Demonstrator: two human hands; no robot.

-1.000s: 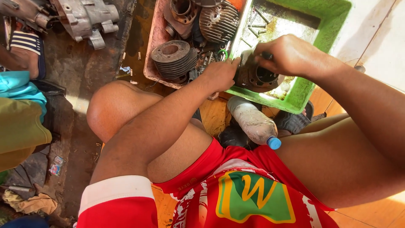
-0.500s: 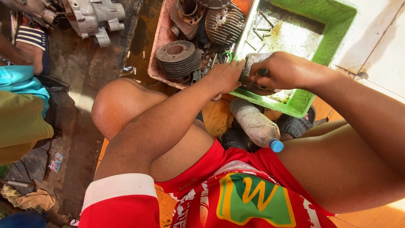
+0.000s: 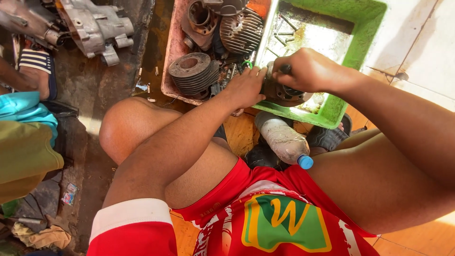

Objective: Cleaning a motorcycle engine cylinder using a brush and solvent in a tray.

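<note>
My left hand (image 3: 246, 87) and my right hand (image 3: 305, 71) grip a dark, greasy metal engine part (image 3: 284, 92) between them, low over the near corner of a green plastic tray (image 3: 332, 109). Most of the part is hidden under my fingers. The green tray holds shiny liquid and several bolts (image 3: 284, 28). To its left stands a pink tray (image 3: 168, 78) full of finned engine cylinders (image 3: 192, 71) and other metal parts. A plastic bottle with a blue cap (image 3: 284, 140) lies between my legs, just below the green tray.
Grey engine casings (image 3: 90, 26) lie on the dirty floor at the top left. Another person's sandalled foot (image 3: 35, 71) and teal and olive clothing (image 3: 23, 132) are at the left edge. My bare knees flank the trays. A dark sandal (image 3: 327, 137) sits under the green tray.
My hands and the engine part have shifted a little lower and nearer within the green tray, and my right hand now covers more of the part.
</note>
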